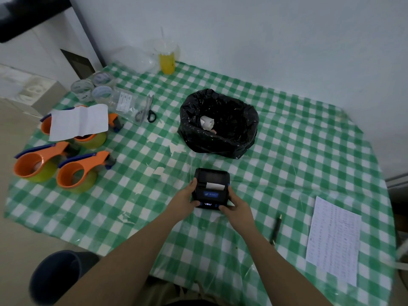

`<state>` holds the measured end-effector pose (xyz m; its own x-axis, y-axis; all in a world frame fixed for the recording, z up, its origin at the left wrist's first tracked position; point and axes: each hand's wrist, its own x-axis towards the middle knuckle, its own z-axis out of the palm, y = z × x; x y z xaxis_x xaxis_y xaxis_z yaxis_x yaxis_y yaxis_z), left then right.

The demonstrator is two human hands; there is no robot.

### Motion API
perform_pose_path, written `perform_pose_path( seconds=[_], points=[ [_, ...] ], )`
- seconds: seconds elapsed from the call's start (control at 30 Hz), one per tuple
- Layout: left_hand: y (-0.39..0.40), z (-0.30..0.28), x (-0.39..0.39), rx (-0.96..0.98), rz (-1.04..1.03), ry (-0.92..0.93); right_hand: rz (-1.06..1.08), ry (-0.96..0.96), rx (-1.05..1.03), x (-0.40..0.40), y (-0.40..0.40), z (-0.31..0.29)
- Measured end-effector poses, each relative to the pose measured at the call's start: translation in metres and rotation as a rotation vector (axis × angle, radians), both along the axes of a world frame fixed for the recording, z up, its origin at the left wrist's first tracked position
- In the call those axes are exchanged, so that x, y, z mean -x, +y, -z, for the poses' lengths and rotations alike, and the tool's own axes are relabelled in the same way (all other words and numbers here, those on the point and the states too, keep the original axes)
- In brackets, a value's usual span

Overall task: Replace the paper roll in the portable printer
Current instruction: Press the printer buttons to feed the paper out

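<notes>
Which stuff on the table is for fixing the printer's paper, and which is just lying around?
For the job:
portable printer
paper strip
left hand
right hand
black bin bag

Lying about:
scissors
tape dispensers
pen
printed sheet
yellow drink cup

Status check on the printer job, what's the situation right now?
Left hand and right hand gripping printer sides. Lid looks shut, paper poking out. Nothing in the way.

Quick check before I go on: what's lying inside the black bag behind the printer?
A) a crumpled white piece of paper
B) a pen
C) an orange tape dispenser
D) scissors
A: a crumpled white paper lies inside the black bag, which sits beyond the printer on the checked tablecloth.
</notes>
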<state>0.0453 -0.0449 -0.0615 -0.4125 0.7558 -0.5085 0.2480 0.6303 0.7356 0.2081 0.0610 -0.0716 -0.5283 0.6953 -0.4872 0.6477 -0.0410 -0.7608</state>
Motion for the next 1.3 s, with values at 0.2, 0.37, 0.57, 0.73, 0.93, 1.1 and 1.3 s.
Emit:
perform_pose_path(
  seconds=[0.2, 0.37, 0.57, 0.73, 0.93, 1.1, 1.3],
  points=[
    [0.0, 0.001, 0.0, -0.008, -0.005, -0.005, -0.029, -0.094, -0.069, 0.003, -0.003, -0.006],
    [-0.001, 0.003, 0.0, -0.016, -0.007, -0.004, -0.064, -0.155, -0.091, 0.005, -0.003, -0.007],
    [-0.001, 0.004, 0.001, -0.029, -0.008, -0.01, -0.093, -0.186, -0.117, 0.008, -0.003, -0.009],
    [-0.001, 0.005, 0.001, -0.028, -0.01, -0.016, -0.107, -0.176, -0.129, 0.006, -0.004, -0.007],
    [-0.002, 0.005, 0.001, -0.033, -0.015, -0.025, -0.023, -0.043, -0.064, -0.002, -0.005, -0.002],
    [-0.002, 0.006, 0.0, -0.044, -0.019, -0.024, -0.01, -0.002, -0.01, -0.003, -0.005, -0.01],
    [-0.002, 0.007, 0.001, -0.041, -0.032, -0.039, 0.004, -0.005, 0.026, -0.003, -0.003, -0.011]
  ],
)
